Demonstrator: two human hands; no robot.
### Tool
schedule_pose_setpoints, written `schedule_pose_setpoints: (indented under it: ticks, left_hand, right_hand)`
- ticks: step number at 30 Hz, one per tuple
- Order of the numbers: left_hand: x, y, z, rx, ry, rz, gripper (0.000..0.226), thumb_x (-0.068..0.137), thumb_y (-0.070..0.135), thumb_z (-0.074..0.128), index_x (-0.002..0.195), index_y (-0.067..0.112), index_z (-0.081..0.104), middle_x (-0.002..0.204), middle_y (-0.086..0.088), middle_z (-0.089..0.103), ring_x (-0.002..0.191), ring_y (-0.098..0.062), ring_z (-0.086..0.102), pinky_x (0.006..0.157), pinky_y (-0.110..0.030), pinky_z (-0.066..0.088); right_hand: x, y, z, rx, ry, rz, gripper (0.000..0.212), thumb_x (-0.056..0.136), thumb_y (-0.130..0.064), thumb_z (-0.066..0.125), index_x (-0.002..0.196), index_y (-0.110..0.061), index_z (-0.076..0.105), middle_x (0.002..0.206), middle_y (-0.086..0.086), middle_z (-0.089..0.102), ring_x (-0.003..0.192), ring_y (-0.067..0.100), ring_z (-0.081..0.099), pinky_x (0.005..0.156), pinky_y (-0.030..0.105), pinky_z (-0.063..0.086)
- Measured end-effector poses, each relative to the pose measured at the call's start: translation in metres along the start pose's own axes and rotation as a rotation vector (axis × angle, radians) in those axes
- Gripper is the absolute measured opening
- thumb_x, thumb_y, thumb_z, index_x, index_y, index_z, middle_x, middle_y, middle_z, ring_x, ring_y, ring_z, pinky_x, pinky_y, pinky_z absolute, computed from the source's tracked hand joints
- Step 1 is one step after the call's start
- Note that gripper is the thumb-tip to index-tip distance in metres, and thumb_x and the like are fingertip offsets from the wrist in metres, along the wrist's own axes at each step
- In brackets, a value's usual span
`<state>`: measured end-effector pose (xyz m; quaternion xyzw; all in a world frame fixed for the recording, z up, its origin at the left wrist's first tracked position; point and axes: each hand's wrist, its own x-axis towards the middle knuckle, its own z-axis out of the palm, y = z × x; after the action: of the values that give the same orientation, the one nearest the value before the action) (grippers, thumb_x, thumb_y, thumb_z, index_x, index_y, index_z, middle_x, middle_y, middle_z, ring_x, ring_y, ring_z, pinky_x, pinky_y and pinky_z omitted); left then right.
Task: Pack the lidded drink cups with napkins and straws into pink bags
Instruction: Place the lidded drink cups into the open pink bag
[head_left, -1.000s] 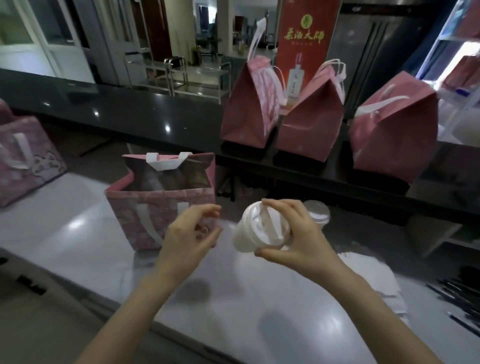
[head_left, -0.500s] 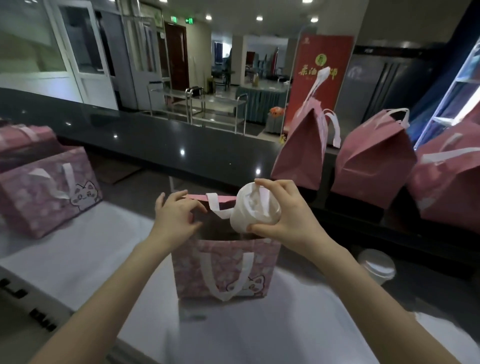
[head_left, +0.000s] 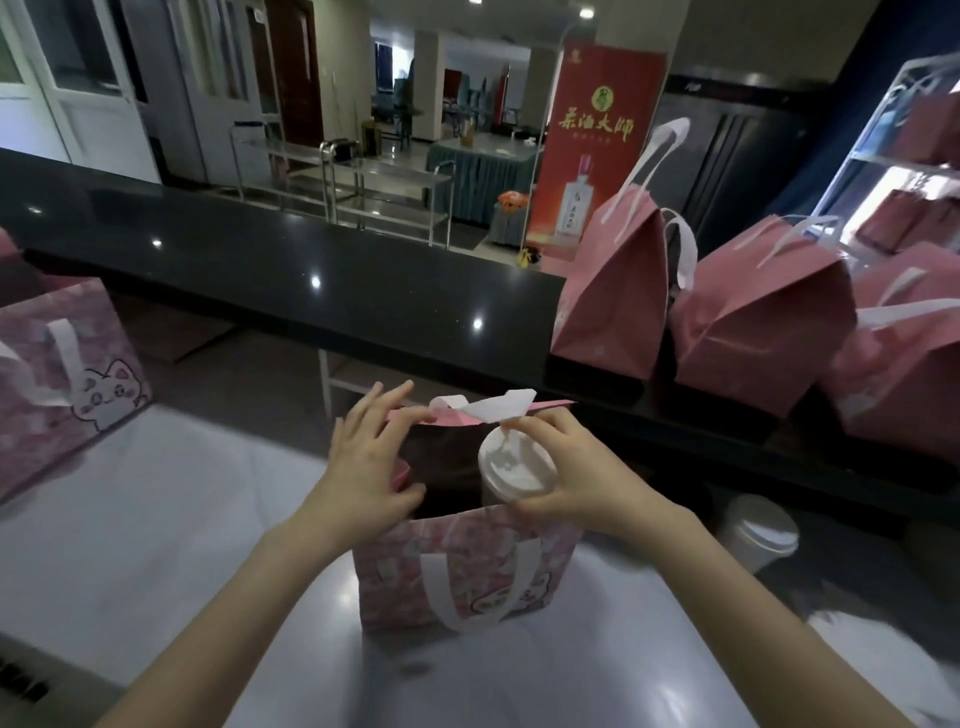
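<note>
An open pink bag (head_left: 467, 571) with a cat print and white handles stands on the white counter in front of me. My right hand (head_left: 576, 478) grips a white lidded drink cup (head_left: 514, 467) by its rim, and the cup sits partly inside the bag's mouth on the right side. My left hand (head_left: 369, 462) holds the bag's left and far edge, spreading the mouth wide. The bag's inside is dark; I cannot see what lies in it. A second lidded cup (head_left: 761, 535) stands on the counter to the right.
Another cat-print pink bag (head_left: 62, 379) stands at the left. Three folded-shut pink bags (head_left: 618, 291) (head_left: 758, 312) (head_left: 909, 369) sit on the raised black ledge (head_left: 291, 270) behind. A white counter (head_left: 156, 519) runs under my arms.
The right hand has lowered the cup from above the bag's rim down into its mouth. The left hand has shifted onto the bag's edge and spread it wider.
</note>
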<state>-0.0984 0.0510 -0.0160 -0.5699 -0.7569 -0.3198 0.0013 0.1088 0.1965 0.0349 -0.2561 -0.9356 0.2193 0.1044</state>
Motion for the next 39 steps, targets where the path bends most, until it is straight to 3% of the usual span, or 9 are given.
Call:
schedule_pose_setpoints:
  ticks: [4, 8, 12, 14, 18, 23, 27, 34, 39]
  left_hand:
    - [-0.011, 0.0, 0.003, 0.014, -0.016, -0.038, 0.039, 0.07, 0.026, 0.074, 0.103, 0.035, 0.055, 0.159, 0.012, 0.002, 0.147, -0.015, -0.009, 0.115, -0.057, 0.019]
    - [-0.014, 0.0, 0.008, -0.002, -0.12, -0.093, 0.092, 0.065, 0.04, 0.075, 0.145, 0.028, 0.029, 0.153, 0.02, -0.022, 0.145, -0.017, -0.015, 0.118, -0.044, 0.018]
    - [-0.019, 0.003, 0.014, -0.091, -0.044, -0.021, 0.108, 0.06, 0.035, 0.076, 0.146, 0.031, 0.012, 0.148, 0.02, -0.01, 0.136, -0.009, 0.006, 0.108, -0.017, 0.026]
    - [-0.021, 0.004, 0.016, -0.122, -0.035, -0.019, 0.119, 0.06, 0.032, 0.08, 0.15, 0.032, 0.002, 0.144, 0.025, -0.014, 0.128, 0.003, 0.005, 0.099, -0.002, 0.018]
    - [-0.024, 0.01, 0.016, -0.132, 0.026, 0.031, 0.125, 0.06, 0.024, 0.081, 0.147, 0.042, -0.007, 0.145, 0.029, -0.017, 0.13, 0.007, 0.002, 0.105, -0.02, 0.027]
    - [-0.035, 0.018, 0.022, -0.092, 0.034, 0.096, 0.139, 0.056, 0.015, 0.081, 0.141, 0.049, -0.023, 0.152, 0.024, -0.017, 0.142, -0.012, 0.016, 0.073, -0.005, 0.047]
    - [-0.029, 0.023, 0.021, -0.047, 0.045, 0.071, 0.138, 0.058, 0.011, 0.079, 0.144, 0.041, -0.024, 0.154, 0.021, -0.022, 0.14, -0.019, 0.027, 0.065, -0.018, 0.056]
    - [-0.013, 0.027, 0.018, -0.059, 0.02, 0.041, 0.134, 0.064, 0.008, 0.078, 0.141, 0.038, -0.028, 0.152, 0.023, -0.029, 0.137, -0.022, 0.032, 0.08, -0.025, 0.056]
    - [-0.013, 0.031, 0.024, -0.023, -0.014, 0.028, 0.132, 0.067, 0.004, 0.074, 0.139, 0.04, -0.031, 0.152, 0.024, -0.029, 0.113, -0.022, 0.053, 0.058, -0.012, 0.044]
  right_hand:
    - [-0.001, 0.0, 0.005, -0.007, 0.031, -0.015, 0.081, 0.064, -0.044, 0.076, 0.136, -0.043, 0.039, 0.127, -0.018, 0.036, 0.116, 0.005, 0.043, 0.095, 0.03, 0.046]
    - [-0.005, 0.003, 0.006, 0.042, 0.04, -0.005, 0.079, 0.062, -0.043, 0.078, 0.131, -0.046, 0.041, 0.122, -0.02, 0.035, 0.113, 0.004, 0.044, 0.091, 0.023, 0.046]
    - [-0.006, 0.008, 0.001, 0.092, 0.042, 0.057, 0.086, 0.058, -0.045, 0.082, 0.134, -0.046, 0.041, 0.123, -0.022, 0.034, 0.115, 0.003, 0.042, 0.089, 0.018, 0.041]
    - [-0.009, 0.007, 0.001, 0.054, 0.036, 0.043, 0.088, 0.059, -0.047, 0.082, 0.135, -0.046, 0.04, 0.124, -0.019, 0.034, 0.116, 0.006, 0.042, 0.094, 0.022, 0.043]
    - [-0.016, 0.002, 0.013, -0.125, -0.007, -0.002, 0.092, 0.062, -0.039, 0.079, 0.14, -0.044, 0.031, 0.138, -0.01, 0.027, 0.122, 0.016, 0.04, 0.096, 0.037, 0.048]
    - [-0.022, 0.004, 0.036, -0.199, -0.048, 0.06, 0.086, 0.067, -0.03, 0.077, 0.136, -0.049, 0.031, 0.142, -0.005, 0.033, 0.124, 0.021, 0.04, 0.089, 0.038, 0.052]
    - [-0.026, 0.015, 0.045, -0.335, -0.098, 0.05, 0.091, 0.07, -0.035, 0.073, 0.145, -0.041, 0.021, 0.149, 0.0, 0.016, 0.13, 0.025, 0.032, 0.085, 0.039, 0.053]
    - [-0.02, 0.032, 0.054, -0.466, -0.093, 0.054, 0.077, 0.076, -0.024, 0.069, 0.14, -0.034, 0.028, 0.139, 0.004, 0.024, 0.124, 0.029, 0.038, 0.066, 0.035, 0.052]
    - [-0.012, 0.03, 0.064, -0.547, -0.101, 0.133, 0.064, 0.085, -0.02, 0.061, 0.139, -0.029, 0.027, 0.142, 0.009, 0.027, 0.12, 0.034, 0.044, 0.072, 0.038, 0.049]
